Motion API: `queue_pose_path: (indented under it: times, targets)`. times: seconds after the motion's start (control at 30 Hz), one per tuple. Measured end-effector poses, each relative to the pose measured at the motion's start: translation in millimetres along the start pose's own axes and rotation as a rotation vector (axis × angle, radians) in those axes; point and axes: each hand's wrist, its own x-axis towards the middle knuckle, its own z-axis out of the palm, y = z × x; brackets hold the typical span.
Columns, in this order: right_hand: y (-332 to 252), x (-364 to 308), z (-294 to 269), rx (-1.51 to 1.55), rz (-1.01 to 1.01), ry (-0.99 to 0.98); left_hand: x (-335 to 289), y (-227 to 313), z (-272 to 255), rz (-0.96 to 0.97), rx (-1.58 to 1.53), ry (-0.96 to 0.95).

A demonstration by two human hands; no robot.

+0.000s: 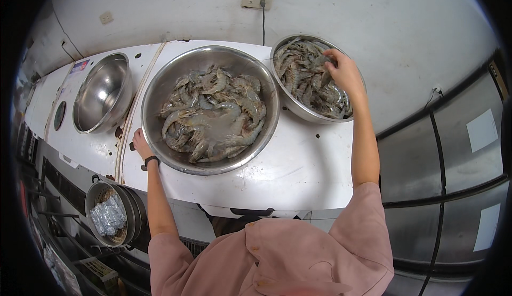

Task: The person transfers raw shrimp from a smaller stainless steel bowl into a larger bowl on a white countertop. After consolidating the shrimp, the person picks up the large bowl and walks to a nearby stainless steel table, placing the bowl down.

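Observation:
A large steel bowl [152, 96] full of raw grey shrimp [213, 116] stands on the white table in front of me. My left hand [142, 143] rests against the left side of this bowl, its fingers stretched out along the outer wall and partly hidden by it. At the right is a second steel bowl [290, 109], also heaped with shrimp [304, 74]. My right hand [345, 73] reaches over that heap, thumb and fingertips closed on a grey shrimp [323, 75], which shows only in part and is slightly blurred.
Farther left on the white table [277, 184] a steel bowl [104, 93] with a bare inside sits tilted. Below the table's left edge stands a pot [96, 229] holding a foil-like bundle [108, 216]. Behind are a wall and a plugged cord [263, 26]; metal cabinets [410, 162] line the right.

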Motion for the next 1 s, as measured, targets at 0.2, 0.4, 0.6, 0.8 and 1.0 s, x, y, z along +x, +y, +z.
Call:
queue_pose_path:
  times: [0.2,0.4,0.6,0.8,1.0]
  targets:
    - [-16,-1,-16,0.069,-0.054,0.054,0,2,-1,0.013,-0.009,0.014]
    - [-52,-9,-39,0.158,-0.101,0.175,-1,-2,1,0.003,-0.002,0.013]
    - [-71,-13,-23,0.564,-0.235,0.139,-1,-1,0,0.016,0.014,0.009]
    - [-33,-13,45,-0.364,-0.112,-0.384,1,0,0,-0.051,0.048,-0.055]
    - [13,-27,81,-0.523,0.246,-0.578,-1,0,0,0.042,0.016,0.035]
